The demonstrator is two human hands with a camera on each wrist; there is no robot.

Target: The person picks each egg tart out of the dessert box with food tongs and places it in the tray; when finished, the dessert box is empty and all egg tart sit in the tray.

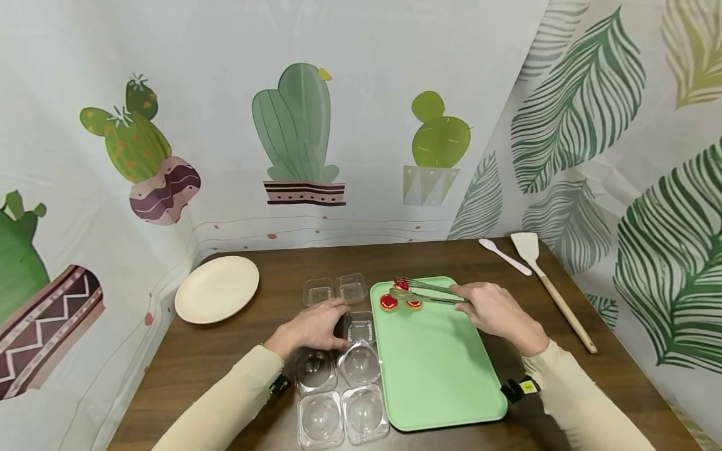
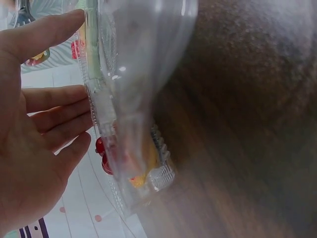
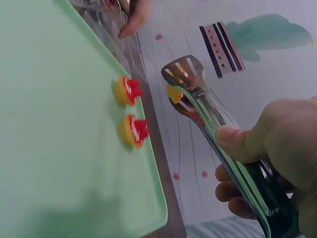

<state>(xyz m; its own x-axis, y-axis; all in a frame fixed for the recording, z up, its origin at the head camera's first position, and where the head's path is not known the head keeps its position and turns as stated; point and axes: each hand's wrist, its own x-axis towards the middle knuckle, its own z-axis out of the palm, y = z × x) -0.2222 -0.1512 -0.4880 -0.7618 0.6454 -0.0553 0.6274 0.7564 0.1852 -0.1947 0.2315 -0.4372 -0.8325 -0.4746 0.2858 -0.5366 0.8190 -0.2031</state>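
My right hand (image 1: pixel 499 313) grips metal tongs (image 1: pixel 429 294) over the far left corner of the green tray (image 1: pixel 437 376). In the right wrist view, a small tart (image 3: pixel 174 93) with a yellow crust is between the tong heads. Two red-topped tarts, one nearer (image 3: pixel 133 131) and one farther (image 3: pixel 127 90), sit on the tray. My left hand (image 1: pixel 316 326) lies over a clear plastic container (image 1: pixel 360 327) left of the tray, thumb and fingers spread. Its fingertips seem to touch the rim. A red and yellow piece (image 2: pixel 141 166) shows through the plastic in the left wrist view.
Domed lids (image 1: pixel 318 418) of the clear containers lie open toward me. A cream plate (image 1: pixel 217 290) stands at the far left. A pale spatula (image 1: pixel 555 294) with a wooden handle and a small pink spatula (image 1: pixel 506 258) lie right of the tray. A printed cloth (image 1: pixel 372 125) hangs behind the table.
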